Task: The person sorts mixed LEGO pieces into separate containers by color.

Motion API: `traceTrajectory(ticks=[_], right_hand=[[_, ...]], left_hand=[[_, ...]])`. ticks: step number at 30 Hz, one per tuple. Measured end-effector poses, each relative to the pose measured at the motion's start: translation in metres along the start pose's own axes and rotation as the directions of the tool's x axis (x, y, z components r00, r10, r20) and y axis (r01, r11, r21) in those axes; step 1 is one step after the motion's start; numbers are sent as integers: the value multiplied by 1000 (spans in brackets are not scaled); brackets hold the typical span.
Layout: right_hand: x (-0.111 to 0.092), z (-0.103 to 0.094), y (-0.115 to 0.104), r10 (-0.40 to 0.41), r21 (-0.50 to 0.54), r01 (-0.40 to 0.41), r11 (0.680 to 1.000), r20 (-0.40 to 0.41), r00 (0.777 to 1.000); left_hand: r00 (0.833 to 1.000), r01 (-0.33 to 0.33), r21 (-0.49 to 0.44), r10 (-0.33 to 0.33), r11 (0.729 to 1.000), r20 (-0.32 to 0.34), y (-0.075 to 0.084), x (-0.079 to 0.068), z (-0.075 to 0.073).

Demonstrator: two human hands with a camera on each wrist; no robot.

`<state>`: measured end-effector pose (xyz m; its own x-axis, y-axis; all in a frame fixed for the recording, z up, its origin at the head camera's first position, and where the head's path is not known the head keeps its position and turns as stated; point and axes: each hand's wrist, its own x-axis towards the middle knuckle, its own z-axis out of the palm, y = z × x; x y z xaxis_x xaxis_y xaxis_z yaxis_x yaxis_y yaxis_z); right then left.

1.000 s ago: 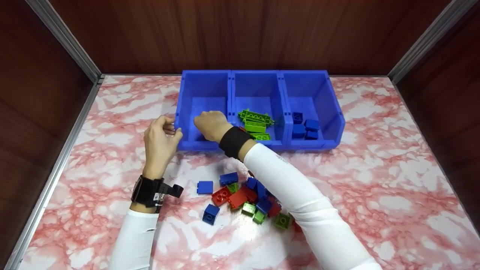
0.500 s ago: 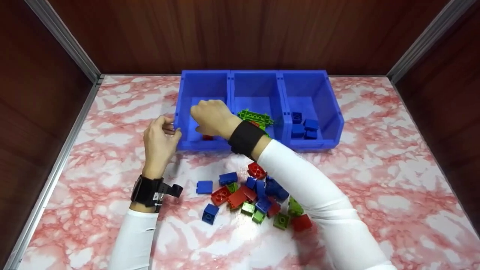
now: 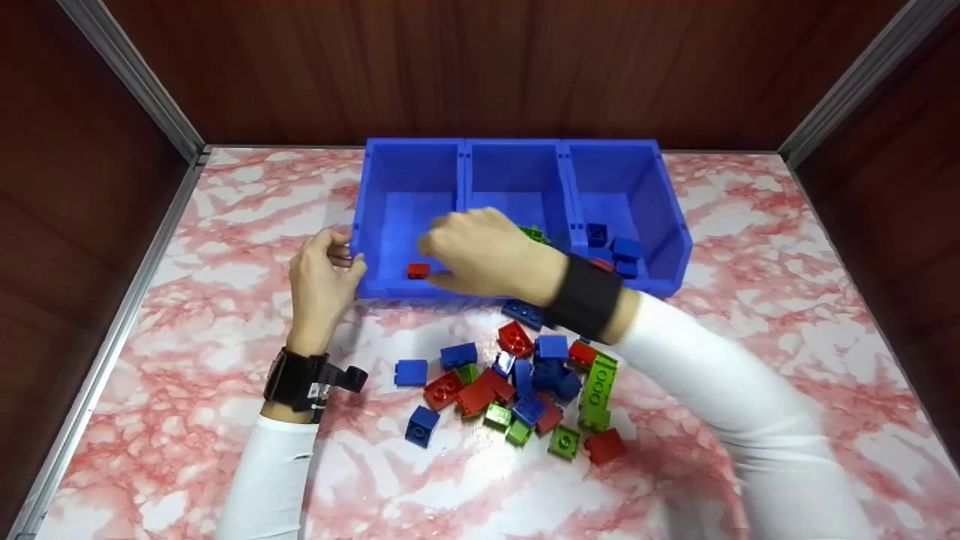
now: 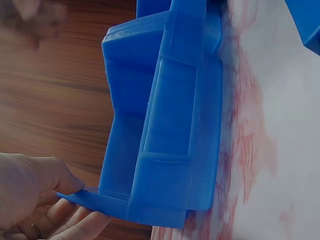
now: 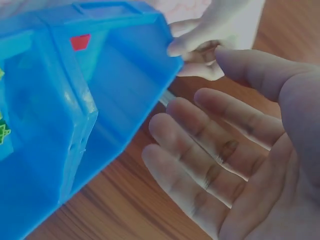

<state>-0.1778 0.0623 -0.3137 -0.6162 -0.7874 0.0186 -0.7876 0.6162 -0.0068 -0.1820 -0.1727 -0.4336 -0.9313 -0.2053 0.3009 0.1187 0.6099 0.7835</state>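
Note:
My left hand (image 3: 322, 289) pinches the outer left wall of the blue storage bins (image 3: 415, 169), with the thumb and fingers on either side of it, as the left wrist view also shows. A red toy brick (image 3: 418, 271) lies near the front of the left compartment. Over the front of the left and middle compartments hovers my right hand (image 3: 487, 251). The right wrist view shows its fingers spread and loosely bent, with nothing held. Green bricks (image 3: 534, 234) in the middle compartment are mostly hidden behind that hand. Several blue bricks (image 3: 625, 249) sit in the right compartment.
A loose pile of blue, red and green bricks (image 3: 525, 390) is scattered on the marbled tabletop (image 3: 765, 330) in front of the bins. Wood-grain panels (image 3: 510, 67) with metal corner strips close off the back and sides.
My right hand has left the left compartment, moving right and opening. The red brick now shows on that compartment's floor. My left hand has kept its place on the bin wall.

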Motion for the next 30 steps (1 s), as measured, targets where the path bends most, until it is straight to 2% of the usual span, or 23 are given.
traceTrajectory(ticks=[4,9,16,22,30], right_hand=[[-36,-1,4,-23,37,22,999,1,1000],[-80,11,13,-22,58,23,998,-18,1000],[-129,41,35,67,123,-68,990,19,998],[-152,71,50,144,164,-149,975,45,989],[-162,93,57,190,163,-205,965,103,976]], left_hand=[[1000,-3,-6,4,1000,12,2,0,1],[1000,4,-14,-4,1000,23,3,1,1],[1000,11,-11,-11,1000,17,1,0,0],[1000,8,-9,-8,1000,15,1,0,-2],[1000,8,-11,-7,1000,11,1,0,0]])
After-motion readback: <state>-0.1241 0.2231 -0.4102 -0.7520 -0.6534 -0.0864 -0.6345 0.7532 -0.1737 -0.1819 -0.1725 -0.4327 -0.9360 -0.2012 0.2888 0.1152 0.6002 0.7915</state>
